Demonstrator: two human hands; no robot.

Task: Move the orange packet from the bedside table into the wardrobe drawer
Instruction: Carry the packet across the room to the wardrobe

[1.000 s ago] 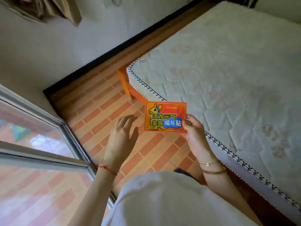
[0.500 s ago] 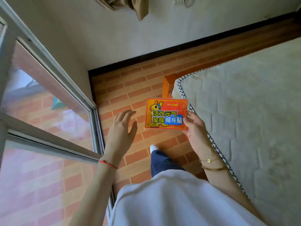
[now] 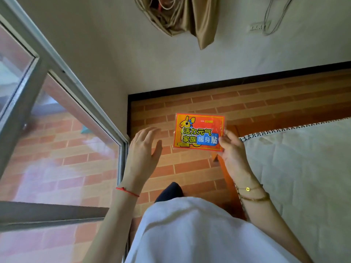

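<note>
The orange packet [image 3: 199,132] is held up in the air, pinched at its lower right corner by the right hand [image 3: 232,149], thumb on the printed face and fingers behind, so the whole front with its yellow cartoon animal is kept flat and readable toward the camera. It is carried above the brick-patterned floor [image 3: 190,168], just off the near corner of the mattress [image 3: 303,168], and nothing else is touched by it. A corner pinch like this looks chosen for a light, flat sachet: little grip is needed, and the packet is left free to be slipped into a narrow opening. The left hand [image 3: 144,149] is empty, fingers spread and relaxed, palm down beside the packet's left edge without contact; it seems to be kept free for pulling a drawer open. Neither the bedside table nor the wardrobe drawer is seen here, so the packet is judged to be in transit, lifted but not yet delivered. A window frame [image 3: 62,82] is passed close on the left, and a bundled curtain [image 3: 182,18] hangs on the wall ahead. A knee is glimpsed below, suggesting a step being taken.
</note>
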